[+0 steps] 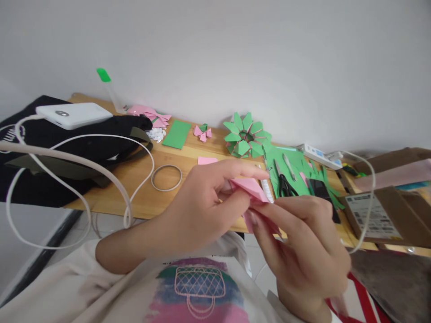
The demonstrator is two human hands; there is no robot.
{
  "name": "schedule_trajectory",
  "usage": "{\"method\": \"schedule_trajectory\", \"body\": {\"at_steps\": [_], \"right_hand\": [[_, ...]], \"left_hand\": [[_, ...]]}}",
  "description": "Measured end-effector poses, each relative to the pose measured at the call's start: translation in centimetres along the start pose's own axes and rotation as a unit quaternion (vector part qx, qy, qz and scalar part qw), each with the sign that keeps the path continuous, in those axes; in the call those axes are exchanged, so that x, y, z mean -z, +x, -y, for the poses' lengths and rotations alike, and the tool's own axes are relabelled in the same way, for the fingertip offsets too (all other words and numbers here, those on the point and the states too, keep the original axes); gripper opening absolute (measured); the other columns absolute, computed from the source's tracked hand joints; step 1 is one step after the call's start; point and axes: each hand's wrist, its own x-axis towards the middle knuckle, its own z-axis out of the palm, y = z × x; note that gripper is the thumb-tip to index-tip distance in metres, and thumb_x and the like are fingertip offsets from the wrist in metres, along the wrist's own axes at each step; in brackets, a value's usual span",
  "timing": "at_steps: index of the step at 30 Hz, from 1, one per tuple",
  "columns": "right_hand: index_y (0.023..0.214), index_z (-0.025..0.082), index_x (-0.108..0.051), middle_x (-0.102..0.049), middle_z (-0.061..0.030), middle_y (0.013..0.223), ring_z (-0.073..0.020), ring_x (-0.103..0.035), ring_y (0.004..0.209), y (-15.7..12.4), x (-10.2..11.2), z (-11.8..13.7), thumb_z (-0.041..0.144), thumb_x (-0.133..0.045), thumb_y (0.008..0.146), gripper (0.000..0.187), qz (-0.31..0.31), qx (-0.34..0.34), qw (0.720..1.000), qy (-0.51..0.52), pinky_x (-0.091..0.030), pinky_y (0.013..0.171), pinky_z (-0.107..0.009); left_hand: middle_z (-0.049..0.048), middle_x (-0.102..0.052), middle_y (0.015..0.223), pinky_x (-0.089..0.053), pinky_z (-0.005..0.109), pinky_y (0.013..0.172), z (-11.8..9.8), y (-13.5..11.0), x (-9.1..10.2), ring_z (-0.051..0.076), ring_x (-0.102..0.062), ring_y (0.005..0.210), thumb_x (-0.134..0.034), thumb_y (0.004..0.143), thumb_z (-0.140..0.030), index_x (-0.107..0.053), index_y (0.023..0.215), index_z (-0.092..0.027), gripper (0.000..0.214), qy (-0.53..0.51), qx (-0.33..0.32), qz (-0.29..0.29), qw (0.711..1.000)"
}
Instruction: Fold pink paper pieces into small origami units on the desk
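Observation:
Both hands meet over the front edge of a wooden table (144, 188), folding one piece of pink paper (253, 188). My left hand (205, 197) pinches the paper's left side between thumb and fingers. From below and to the right, my right hand (303, 242) grips the same pink paper with its fingers closed on it. Part of the paper is hidden between the fingers.
On the table lie a green folded paper wreath (247, 135), a green sheet (177, 133), pink paper bows (202, 133), black scissors (285, 184) on cut green paper, and a tape ring (166, 177). A white power bank (72, 115) with cable rests on a black bag (60, 148) at left. Cardboard boxes (387, 211) stand right.

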Motion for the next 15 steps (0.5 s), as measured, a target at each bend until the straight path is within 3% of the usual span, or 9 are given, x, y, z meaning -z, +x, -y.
{"method": "schedule_trajectory", "body": {"at_steps": [9,15], "right_hand": [[0.089,0.013,-0.069,-0.068,-0.0034,0.081,-0.0147,-0.058,0.069,-0.14,0.04,-0.17,0.003,-0.072,0.077,0.016,-0.012,0.002,1.000,0.021,-0.043,0.065,-0.035],[0.098,0.012,-0.070,-0.068,-0.0030,0.080,-0.0131,-0.057,0.068,-0.14,0.03,-0.28,0.005,-0.074,0.077,0.022,-0.013,0.009,1.000,0.000,-0.042,0.065,-0.035]], "left_hand": [[-0.0035,-0.077,0.084,-0.059,0.012,0.057,0.04,0.03,-0.03,0.010,-0.073,0.066,-0.052,0.077,-0.001,-0.072,0.091,-0.018,0.029,-0.017,0.010,0.016,1.000],[-0.0039,-0.077,0.087,-0.058,0.008,0.059,0.10,0.16,-0.01,0.008,-0.074,0.069,-0.051,0.075,0.003,-0.072,0.091,-0.018,0.034,-0.006,0.001,0.005,1.000]]}}
